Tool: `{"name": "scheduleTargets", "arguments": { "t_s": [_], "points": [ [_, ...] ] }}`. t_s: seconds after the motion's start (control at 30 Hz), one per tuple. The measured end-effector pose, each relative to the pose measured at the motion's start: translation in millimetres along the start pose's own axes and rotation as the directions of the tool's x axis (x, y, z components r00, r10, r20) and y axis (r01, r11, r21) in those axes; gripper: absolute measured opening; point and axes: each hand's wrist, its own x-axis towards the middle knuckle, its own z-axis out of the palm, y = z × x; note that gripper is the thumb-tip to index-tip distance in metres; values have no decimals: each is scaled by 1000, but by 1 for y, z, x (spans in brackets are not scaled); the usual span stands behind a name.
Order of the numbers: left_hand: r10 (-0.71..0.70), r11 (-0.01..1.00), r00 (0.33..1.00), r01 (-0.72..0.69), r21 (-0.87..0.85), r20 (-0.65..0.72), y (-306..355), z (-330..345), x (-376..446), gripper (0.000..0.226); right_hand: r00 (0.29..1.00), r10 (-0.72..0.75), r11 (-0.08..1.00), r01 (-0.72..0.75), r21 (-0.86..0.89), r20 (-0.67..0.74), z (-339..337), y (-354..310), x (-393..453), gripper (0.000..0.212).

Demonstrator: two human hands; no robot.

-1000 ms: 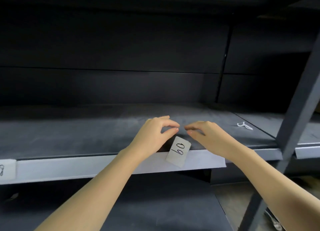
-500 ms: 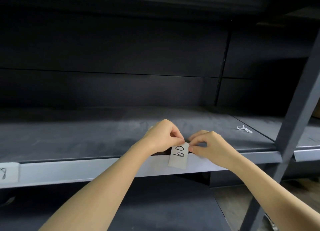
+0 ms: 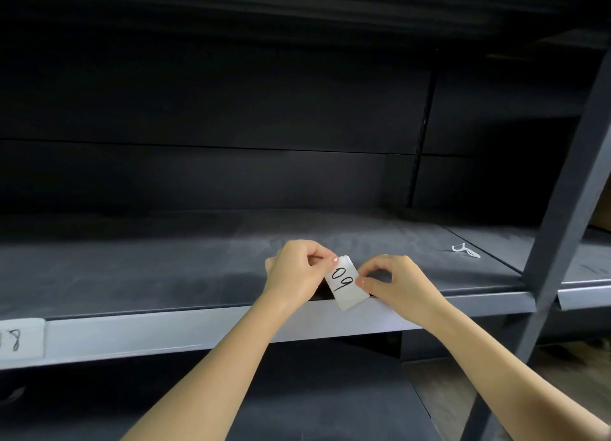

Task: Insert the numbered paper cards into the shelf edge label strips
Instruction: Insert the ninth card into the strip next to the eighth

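A white paper card (image 3: 346, 283) with "09" handwritten on it stands tilted at the front edge of the dark shelf, above the grey label strip (image 3: 165, 333). My left hand (image 3: 297, 272) pinches its upper left corner. My right hand (image 3: 393, 283) pinches its right edge. The card's lower end overlaps the strip's top edge; whether it sits inside the strip is unclear. Another card (image 3: 20, 339), numbered with an "8", sits in the strip at the far left, partly cut off by the frame.
A small white plastic clip (image 3: 466, 250) lies on the shelf board (image 3: 148, 258) to the right. A grey upright post (image 3: 568, 202) slants up at the right. A lower shelf (image 3: 330, 401) lies below the strip.
The card has risen from hanging in front of the strip to the shelf's top edge and turned more upright. My right hand, apart from it a second ago, now pinches it.
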Motion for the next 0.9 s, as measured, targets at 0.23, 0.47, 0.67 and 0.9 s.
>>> {"name": "scheduleTargets", "arguments": {
  "t_s": [0.23, 0.47, 0.67, 0.9],
  "points": [
    [46, 996, 990, -56, 75, 130, -3, -2, -7, 9, 996, 20, 999, -22, 30, 82, -14, -2, 1, 24],
    [96, 991, 990, -104, 79, 103, -1, 5, -13, 9, 992, -22, 995, 33, -91, 124, -22, -4, -2, 16],
    [38, 999, 994, -39, 8, 106, -3, 7, -13, 11, 994, -21, 999, 26, -39, 111, -22, -2, -4, 16],
    [-7, 999, 991, 1, 47, 135, -5, 6, -13, 12, 1000, 12, 1000, -11, -20, 23, -24, 10, -7, 13]
  ]
}}
